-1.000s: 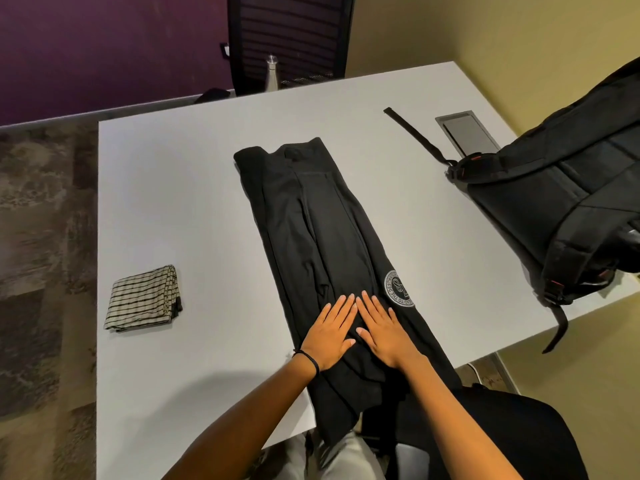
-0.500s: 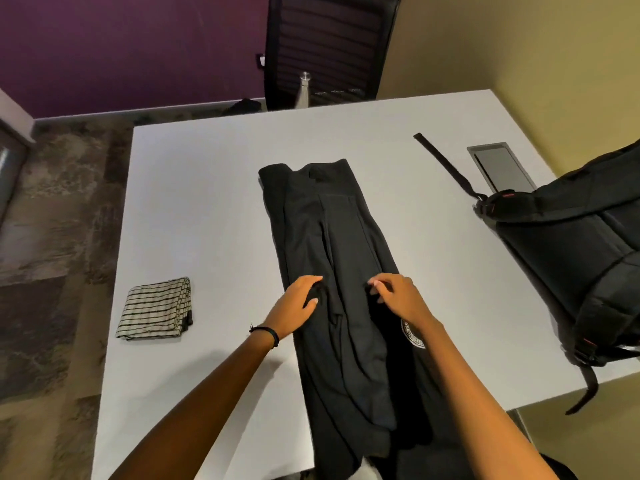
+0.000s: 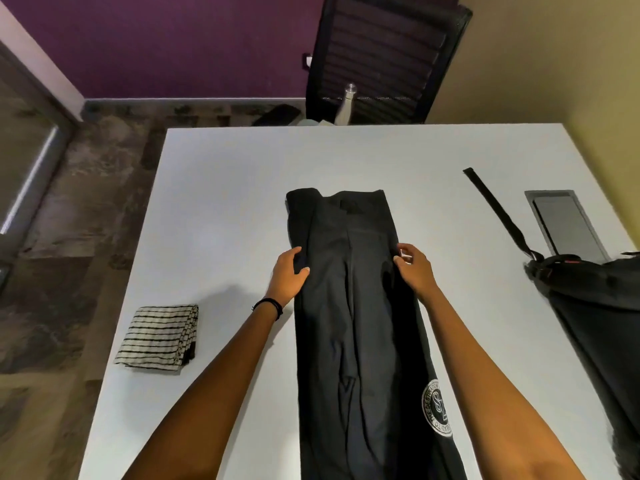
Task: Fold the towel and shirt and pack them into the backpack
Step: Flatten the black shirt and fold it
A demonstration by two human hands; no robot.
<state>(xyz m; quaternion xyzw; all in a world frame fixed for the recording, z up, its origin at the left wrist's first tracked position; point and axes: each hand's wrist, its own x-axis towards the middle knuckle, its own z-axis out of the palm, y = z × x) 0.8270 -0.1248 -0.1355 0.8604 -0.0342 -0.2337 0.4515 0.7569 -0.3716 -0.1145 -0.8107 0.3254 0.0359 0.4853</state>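
A black shirt (image 3: 353, 306) lies folded into a long narrow strip down the middle of the white table (image 3: 221, 209), with a round white logo near its lower right edge. My left hand (image 3: 289, 273) pinches the strip's left edge, thumb on top of the cloth. On the opposite edge, at the same height, my right hand (image 3: 414, 268) has its fingers curled on the fabric. A folded towel (image 3: 161, 337), white with dark stripes, rests near the table's left edge. The black backpack (image 3: 599, 317) lies at the right, partly out of frame.
A backpack strap (image 3: 495, 209) stretches across the table toward the far side. A grey cable hatch (image 3: 564, 223) is set into the tabletop at the right. Behind the table stand a black chair (image 3: 384, 57) and a metal bottle (image 3: 346, 103).
Both hands slid up the shirt from its lower part, moved apart and took hold of its two side edges. My head moved forward, so the table sits lower in view.
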